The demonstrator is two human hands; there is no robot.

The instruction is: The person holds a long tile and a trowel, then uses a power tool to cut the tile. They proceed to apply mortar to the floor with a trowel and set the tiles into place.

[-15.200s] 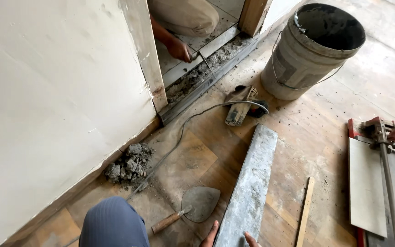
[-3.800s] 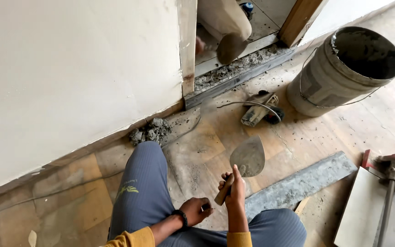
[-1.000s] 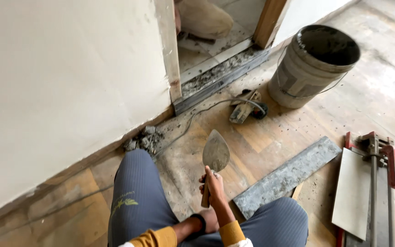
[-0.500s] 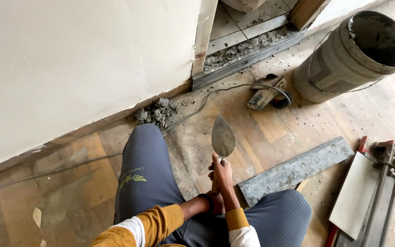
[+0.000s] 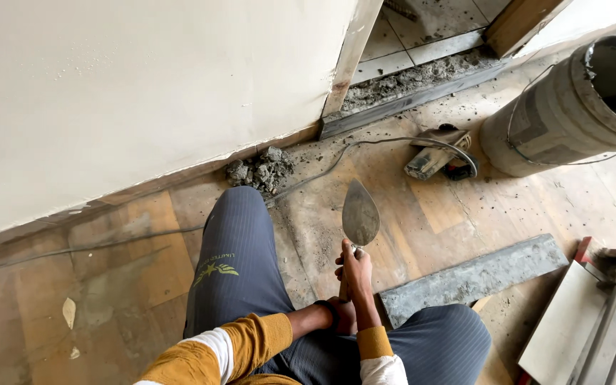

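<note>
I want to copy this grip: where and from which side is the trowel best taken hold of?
By the wooden handle of the trowel, from below, as the right hand grips it: the handle points toward the person and the pointed blade faces away, upward.

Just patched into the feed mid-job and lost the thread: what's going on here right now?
A person sits on the dusty wooden floor, holding a pointed steel trowel with a wooden handle upright between the knees. The right hand grips the handle; the left hand sits just below it, partly hidden. A long grey stone strip lies by the right leg. Ahead are a small heap of grey rubble at the wall, a corded angle grinder and a mortar-stained bucket.
</note>
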